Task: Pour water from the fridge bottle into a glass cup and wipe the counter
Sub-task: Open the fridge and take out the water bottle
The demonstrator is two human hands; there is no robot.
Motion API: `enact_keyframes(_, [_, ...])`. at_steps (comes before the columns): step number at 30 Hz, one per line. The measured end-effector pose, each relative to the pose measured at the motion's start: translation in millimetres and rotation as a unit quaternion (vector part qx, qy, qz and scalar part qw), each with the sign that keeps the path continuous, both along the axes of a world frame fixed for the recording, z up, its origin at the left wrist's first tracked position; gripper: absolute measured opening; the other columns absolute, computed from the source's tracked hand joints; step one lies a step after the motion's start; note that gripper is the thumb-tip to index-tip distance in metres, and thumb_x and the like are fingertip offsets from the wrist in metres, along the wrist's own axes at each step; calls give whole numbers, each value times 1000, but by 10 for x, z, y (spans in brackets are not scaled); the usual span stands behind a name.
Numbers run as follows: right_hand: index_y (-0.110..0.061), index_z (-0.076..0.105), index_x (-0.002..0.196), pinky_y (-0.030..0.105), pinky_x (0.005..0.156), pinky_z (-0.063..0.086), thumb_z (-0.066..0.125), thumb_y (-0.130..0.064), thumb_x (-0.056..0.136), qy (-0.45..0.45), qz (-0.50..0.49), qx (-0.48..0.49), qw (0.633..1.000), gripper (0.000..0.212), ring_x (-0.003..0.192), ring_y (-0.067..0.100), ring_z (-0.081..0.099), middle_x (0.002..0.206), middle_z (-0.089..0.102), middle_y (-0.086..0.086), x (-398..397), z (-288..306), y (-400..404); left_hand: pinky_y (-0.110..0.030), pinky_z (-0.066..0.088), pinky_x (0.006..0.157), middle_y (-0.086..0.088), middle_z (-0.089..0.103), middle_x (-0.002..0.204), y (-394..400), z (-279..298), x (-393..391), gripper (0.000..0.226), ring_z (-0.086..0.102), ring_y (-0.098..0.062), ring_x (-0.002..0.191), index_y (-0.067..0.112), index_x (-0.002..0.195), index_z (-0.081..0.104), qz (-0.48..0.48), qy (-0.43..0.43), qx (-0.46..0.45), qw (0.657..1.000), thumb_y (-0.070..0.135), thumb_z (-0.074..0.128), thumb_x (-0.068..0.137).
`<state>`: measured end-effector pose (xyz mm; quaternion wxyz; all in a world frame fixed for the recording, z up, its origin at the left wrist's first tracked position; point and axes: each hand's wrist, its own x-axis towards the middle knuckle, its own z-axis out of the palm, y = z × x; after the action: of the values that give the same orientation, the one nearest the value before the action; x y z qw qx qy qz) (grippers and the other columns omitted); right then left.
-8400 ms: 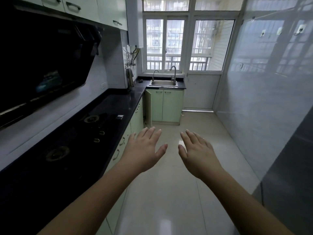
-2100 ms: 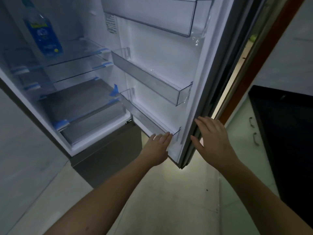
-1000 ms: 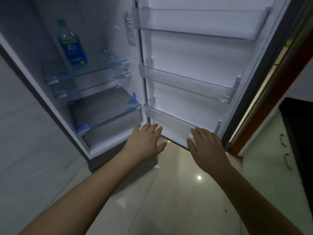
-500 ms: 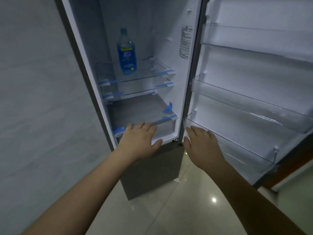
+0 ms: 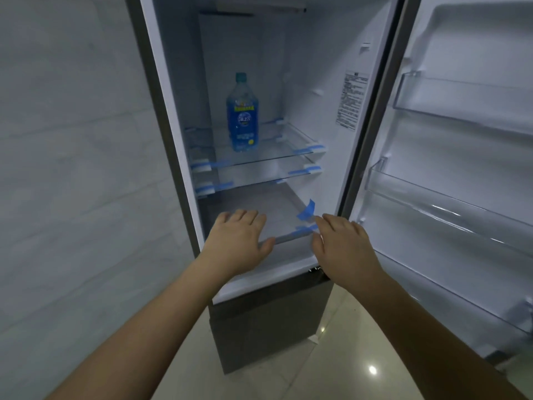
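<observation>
On the fridge [image 5: 323, 82] shelf stands a bottle [image 5: 242, 116]; both hands [image 5: 236, 243] [image 5: 343, 249] spread, empty.

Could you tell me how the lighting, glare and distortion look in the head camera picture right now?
Head view: dim, bluish light; a bright glare spot on the glossy tiled floor; wide-angle bending bows the open white fridge door; the blue-labelled plastic water bottle is soft, its print unreadable.
</observation>
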<state>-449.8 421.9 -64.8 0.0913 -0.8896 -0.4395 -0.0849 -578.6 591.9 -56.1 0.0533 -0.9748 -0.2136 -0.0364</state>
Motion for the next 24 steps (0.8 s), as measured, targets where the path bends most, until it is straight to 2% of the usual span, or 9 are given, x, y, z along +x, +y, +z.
enact_keyframes(1, [-18,43,142,42,115,28,6,-45,93,-1,6,-1,1000,68,133,18,43,144,49,3,48,8,64,-45,21,117,-1,33,156,38,5,49,64,29,-21,143,21,152,27,2,-3,4,1000,58,25,99])
enact_keyframes(4, [-19,37,146,44,117,26,16,-43,100,9,13,-16,1000,56,138,18,37,149,43,2,278,2,251,-44,21,117,0,34,155,163,8,227,63,29,-20,142,21,151,27,14,-13,8,1000,57,25,99])
enact_keyframes(7, [-20,35,148,42,118,23,8,-47,96,9,34,-16,999,64,139,17,35,151,40,2,522,48,412,-44,21,116,0,34,155,267,-2,426,63,29,-20,142,21,151,28,34,-18,6,999,57,26,99])
enact_keyframes(9, [-21,32,149,39,120,19,20,-42,101,15,50,-15,999,53,141,15,31,153,36,0,705,93,513,-43,19,116,0,32,156,307,34,554,65,27,-19,143,21,152,26,47,-17,5,999,58,26,98])
enact_keyframes(12, [-20,32,149,37,118,19,27,-37,102,8,73,1,997,50,140,15,31,152,37,1,996,203,705,-42,17,117,1,29,158,394,158,762,67,23,-19,145,21,153,23,64,-16,9,998,59,26,98])
enact_keyframes(18, [-8,54,136,47,109,35,18,-40,90,-18,113,82,990,66,130,30,48,139,55,12,1419,367,1118,-45,17,119,0,27,159,647,449,1095,72,21,-20,147,22,155,22,109,-33,24,993,64,27,96])
enact_keyframes(22, [-13,45,143,45,116,22,8,-45,87,-18,143,83,986,74,139,27,35,149,44,8,1531,448,1400,-43,21,118,0,32,156,866,564,1225,72,27,-19,143,23,153,25,131,-55,46,989,65,29,95])
enact_keyframes(24, [-14,47,142,45,115,23,9,-44,87,-17,142,86,986,73,138,27,37,147,46,7,1564,453,1579,-42,22,116,1,33,155,1006,612,1285,72,28,-18,142,23,153,25,140,-68,51,986,65,30,95])
